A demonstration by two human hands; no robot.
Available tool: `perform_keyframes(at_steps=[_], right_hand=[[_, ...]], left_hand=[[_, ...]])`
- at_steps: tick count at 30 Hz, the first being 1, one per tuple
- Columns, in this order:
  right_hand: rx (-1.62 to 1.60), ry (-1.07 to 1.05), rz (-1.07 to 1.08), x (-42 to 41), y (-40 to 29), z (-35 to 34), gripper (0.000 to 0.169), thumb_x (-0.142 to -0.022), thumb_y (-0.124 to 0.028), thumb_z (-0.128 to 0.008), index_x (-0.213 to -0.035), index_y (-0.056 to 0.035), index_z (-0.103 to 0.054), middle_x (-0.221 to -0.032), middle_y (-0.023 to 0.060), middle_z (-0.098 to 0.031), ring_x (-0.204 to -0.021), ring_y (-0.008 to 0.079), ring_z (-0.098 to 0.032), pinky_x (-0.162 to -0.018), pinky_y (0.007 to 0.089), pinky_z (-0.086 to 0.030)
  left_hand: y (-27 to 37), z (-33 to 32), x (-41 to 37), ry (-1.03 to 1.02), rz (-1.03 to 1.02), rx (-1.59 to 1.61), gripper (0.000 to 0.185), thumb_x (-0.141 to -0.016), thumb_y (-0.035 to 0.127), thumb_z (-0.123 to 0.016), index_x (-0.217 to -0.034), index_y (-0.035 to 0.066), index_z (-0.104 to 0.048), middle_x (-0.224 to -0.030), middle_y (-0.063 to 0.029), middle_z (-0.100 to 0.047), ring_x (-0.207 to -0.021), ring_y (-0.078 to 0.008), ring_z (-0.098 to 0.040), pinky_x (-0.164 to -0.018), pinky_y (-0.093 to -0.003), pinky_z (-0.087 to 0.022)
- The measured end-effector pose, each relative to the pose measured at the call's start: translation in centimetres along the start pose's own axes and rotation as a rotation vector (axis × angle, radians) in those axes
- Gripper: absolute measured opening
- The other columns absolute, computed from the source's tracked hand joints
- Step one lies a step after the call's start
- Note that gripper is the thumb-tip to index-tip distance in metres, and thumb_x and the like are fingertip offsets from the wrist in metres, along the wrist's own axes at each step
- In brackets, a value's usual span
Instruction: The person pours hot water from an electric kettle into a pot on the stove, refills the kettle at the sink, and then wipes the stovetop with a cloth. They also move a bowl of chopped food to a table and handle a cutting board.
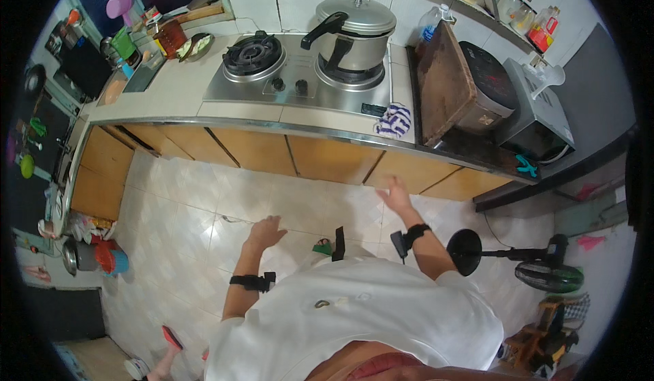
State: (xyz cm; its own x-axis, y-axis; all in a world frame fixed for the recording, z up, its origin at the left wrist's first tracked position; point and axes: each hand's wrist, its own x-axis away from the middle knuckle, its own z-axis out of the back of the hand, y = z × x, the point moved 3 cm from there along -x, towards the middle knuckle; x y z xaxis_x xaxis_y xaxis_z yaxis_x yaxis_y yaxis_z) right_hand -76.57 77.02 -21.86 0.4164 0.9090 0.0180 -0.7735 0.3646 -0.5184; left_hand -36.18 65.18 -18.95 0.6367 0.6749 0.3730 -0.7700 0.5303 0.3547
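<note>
My left hand (266,233) hangs over the tiled floor with nothing in it, thumb apart from the fingers. Slightly blurred, my right hand (396,196) is also bare, fingers apart, in front of the wooden cabinet doors (334,158). Neither hand appears to touch anything. Beyond them, a two-burner gas stove (294,74) is set in the tiled counter. A pressure cooker (355,38) with its lid on stands on the right burner, its black handle pointing left. The left burner (254,56) carries no pot. A striped cloth (394,120) lies at the stove's front right corner.
A wooden board (444,87) leans beside a rice cooker (488,84) and a microwave oven (536,115). Left of the stove sits a bowl of cut vegetables (195,47). A fan (531,258) stands at right. Another person's leg with a red slipper (172,337) shows lower left.
</note>
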Motion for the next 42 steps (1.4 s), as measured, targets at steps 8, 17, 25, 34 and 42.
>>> perform_keyframes(at_steps=[8, 17, 25, 34, 42], right_hand=[[0.296, 0.451, 0.051, -16.0, -4.3, 6.2, 0.064, -0.076, -0.032, -0.068, -0.130, -0.0060, -0.045, -0.131, 0.0211, -0.042, -0.119, 0.0418, -0.038, -0.100, 0.0484, -0.033], [0.336, 0.060, -0.200, -21.3, -0.9, 4.3, 0.042, -0.074, -0.039, -0.063, -0.109, -0.0147, -0.061, -0.106, 0.0137, -0.056, -0.105, 0.0278, -0.049, -0.083, 0.0451, -0.042], [0.278, 0.236, -0.168, -20.6, -1.3, 2.1, 0.069, -0.071, -0.049, -0.065, -0.129, -0.0185, -0.045, -0.136, 0.0094, -0.038, -0.125, 0.0328, -0.031, -0.102, 0.0492, -0.022], [0.315, 0.370, -0.220, -18.9, -2.1, 2.4, 0.069, -0.074, -0.053, -0.062, -0.130, -0.0194, -0.043, -0.134, 0.0107, -0.038, -0.125, 0.0317, -0.032, -0.102, 0.0488, -0.023], [0.328, 0.614, -0.200, -20.0, -4.3, 1.6, 0.065, -0.071, -0.059, -0.061, -0.119, -0.0165, -0.051, -0.125, 0.0108, -0.044, -0.118, 0.0314, -0.038, -0.097, 0.0496, -0.028]], left_hand=[[-3.8, 1.3, -4.9, -0.229, 0.089, 0.055, 0.065, -0.082, 0.045, -0.061, -0.129, 0.002, -0.047, -0.126, -0.0228, -0.052, -0.119, -0.0359, -0.048, -0.100, -0.0404, -0.039], [-14.8, 8.6, -19.2, 0.258, 0.119, 0.083, 0.079, -0.071, 0.041, -0.076, -0.129, -0.002, -0.045, -0.131, -0.0290, -0.044, -0.127, -0.0413, -0.035, -0.103, -0.0486, -0.033], [-12.1, 14.5, -40.9, 0.243, 0.047, 0.052, 0.070, -0.069, 0.044, -0.076, -0.117, -0.002, -0.053, -0.115, -0.0231, -0.056, -0.109, -0.0339, -0.053, -0.089, -0.0435, -0.044], [-9.0, 15.9, -46.1, 0.105, 0.042, 0.003, 0.067, -0.069, 0.051, -0.072, -0.110, 0.001, -0.058, -0.109, -0.0180, -0.059, -0.103, -0.0293, -0.055, -0.086, -0.0410, -0.044], [-13.5, 16.2, -44.4, 0.037, 0.123, 0.019, 0.066, -0.069, 0.058, -0.069, -0.105, 0.003, -0.062, -0.104, -0.0135, -0.062, -0.097, -0.0252, -0.057, -0.084, -0.0388, -0.044]])
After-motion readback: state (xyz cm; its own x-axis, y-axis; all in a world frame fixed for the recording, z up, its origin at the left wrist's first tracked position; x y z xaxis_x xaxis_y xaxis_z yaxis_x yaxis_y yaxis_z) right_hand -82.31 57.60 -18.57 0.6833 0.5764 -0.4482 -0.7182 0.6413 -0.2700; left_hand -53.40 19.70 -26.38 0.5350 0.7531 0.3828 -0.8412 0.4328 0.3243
